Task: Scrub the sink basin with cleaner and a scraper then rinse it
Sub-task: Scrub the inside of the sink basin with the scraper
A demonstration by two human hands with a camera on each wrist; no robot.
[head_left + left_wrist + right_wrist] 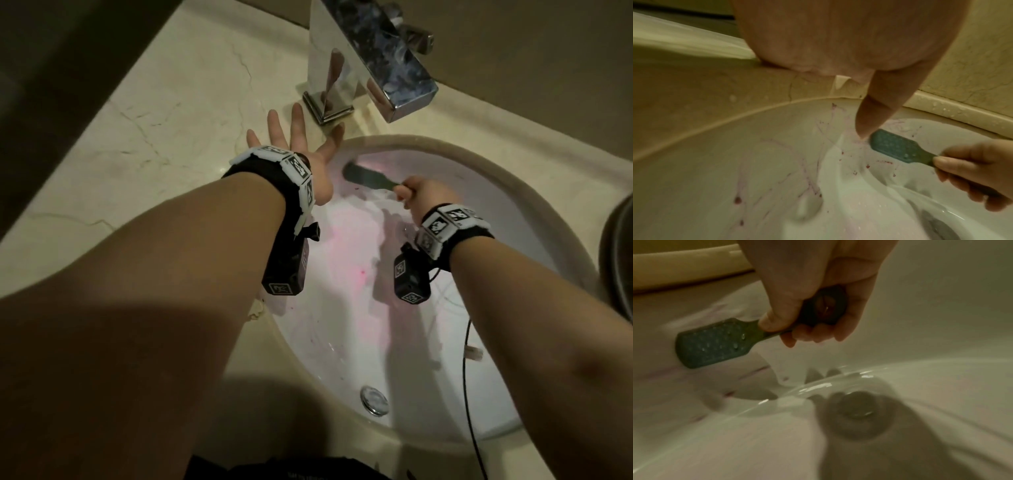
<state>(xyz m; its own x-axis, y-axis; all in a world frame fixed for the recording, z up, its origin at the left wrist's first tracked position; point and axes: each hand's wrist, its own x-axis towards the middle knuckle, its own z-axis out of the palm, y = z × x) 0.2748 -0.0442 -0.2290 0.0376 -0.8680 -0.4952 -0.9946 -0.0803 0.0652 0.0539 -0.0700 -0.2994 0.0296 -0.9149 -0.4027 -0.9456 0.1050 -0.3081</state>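
A white oval sink basin (pixel 534 219) (pixel 719 162) (pixel 941 321) carries pink-purple streaks and pale cleaner film. My right hand (pixel 423 197) (pixel 972 172) (pixel 818 305) grips the handle of a dark green flat scraper (pixel 368 176) (pixel 898 148) (pixel 713 344); its wet blade lies against the basin's far wall, just below the rim. My left hand (pixel 298 144) (pixel 849 40) rests flat on the counter at the basin's far-left edge, fingers spread and straight, thumb (pixel 873 118) hanging over the rim near the blade.
A square chrome faucet (pixel 366 61) stands behind the basin, its spout reaching over the bowl. The metal drain plug (pixel 375 400) (pixel 857 407) sits at the bowl's near side. Beige marble counter (pixel 164 113) surrounds the sink. A black cable (pixel 471 411) crosses the near right rim.
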